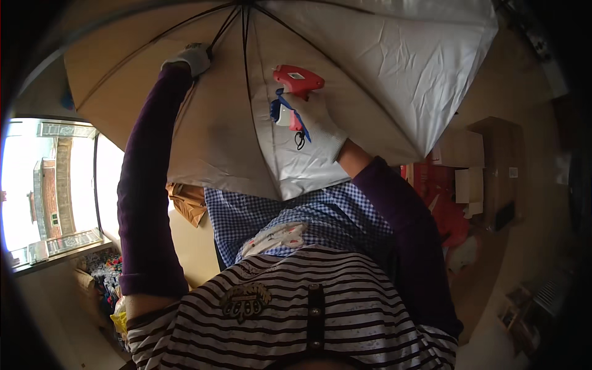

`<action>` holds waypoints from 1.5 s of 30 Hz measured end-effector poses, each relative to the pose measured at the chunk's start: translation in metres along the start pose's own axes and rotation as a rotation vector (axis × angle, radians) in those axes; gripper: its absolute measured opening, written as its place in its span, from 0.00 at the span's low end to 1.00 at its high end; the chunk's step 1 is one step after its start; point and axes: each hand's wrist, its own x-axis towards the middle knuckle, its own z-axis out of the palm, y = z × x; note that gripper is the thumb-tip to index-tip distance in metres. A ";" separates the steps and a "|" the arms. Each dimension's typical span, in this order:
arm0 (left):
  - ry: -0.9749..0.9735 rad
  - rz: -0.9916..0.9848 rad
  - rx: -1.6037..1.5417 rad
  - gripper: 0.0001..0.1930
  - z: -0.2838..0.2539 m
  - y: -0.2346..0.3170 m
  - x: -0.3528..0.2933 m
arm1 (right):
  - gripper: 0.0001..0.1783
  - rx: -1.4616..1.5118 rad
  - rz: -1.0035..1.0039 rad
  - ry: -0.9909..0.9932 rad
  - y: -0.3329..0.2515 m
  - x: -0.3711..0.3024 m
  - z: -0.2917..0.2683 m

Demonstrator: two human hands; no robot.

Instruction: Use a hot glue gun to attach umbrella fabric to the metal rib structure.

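Umbrella (394, 55) before torso (271, 327), near edge over apron (231, 216). Left grip (192, 58) at ribs (245, 52), left of centre. Tool (299, 80) in right grip (316, 120), right of centre. Window (55, 197) beyond umbrella's left edge, pile (106, 271) below window; box (472, 192) beyond near right corner.

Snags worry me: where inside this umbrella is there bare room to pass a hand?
Bare: the silvery right panel, between a rib and the outer edge; also cloth between the left sleeve and middle rib. Crowded: around the right hand and red tool, and by the left hand.

Tagging gun (301, 81) in right grip (316, 120)
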 end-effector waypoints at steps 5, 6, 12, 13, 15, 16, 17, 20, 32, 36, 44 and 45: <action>0.376 -0.296 -0.376 0.34 -0.017 0.094 -0.066 | 0.09 -0.161 0.105 0.128 0.018 -0.007 -0.028; 0.202 -0.307 -0.494 0.35 -0.013 0.111 -0.072 | 0.09 -0.162 0.113 0.119 0.019 -0.010 -0.027; 0.172 -0.287 -0.680 0.24 0.044 0.164 -0.032 | 0.09 -0.135 0.182 0.138 0.031 -0.007 -0.028; 0.170 -0.287 -0.681 0.24 0.049 0.163 -0.028 | 0.09 -0.165 0.169 0.122 0.036 -0.007 -0.029; 0.141 -0.243 -0.826 0.20 0.062 0.151 -0.018 | 0.11 -0.171 0.144 0.138 0.041 -0.004 -0.025; 0.124 -0.211 -0.900 0.18 0.059 0.152 -0.018 | 0.12 -0.178 0.116 0.164 0.043 -0.005 -0.026; 0.120 -0.201 -0.901 0.18 0.056 0.153 -0.018 | 0.14 -0.185 0.088 0.189 0.045 -0.005 -0.025; -0.188 -0.248 -1.190 0.14 0.033 0.155 -0.024 | 0.14 -0.166 0.068 0.198 0.051 -0.007 -0.017; -0.266 -0.174 -1.258 0.11 0.028 0.145 -0.022 | 0.10 -0.054 0.181 0.018 0.052 -0.015 -0.017; -0.211 -0.216 -1.246 0.11 0.035 0.142 -0.018 | 0.12 0.210 0.301 -0.046 0.037 -0.016 -0.019; -0.276 -0.158 -1.255 0.10 0.015 0.144 -0.026 | 0.15 -0.195 -0.178 -0.164 0.050 -0.008 -0.043; -0.277 -0.154 -1.253 0.10 0.010 0.146 -0.027 | 0.15 -0.419 -0.455 -0.221 0.055 -0.007 -0.050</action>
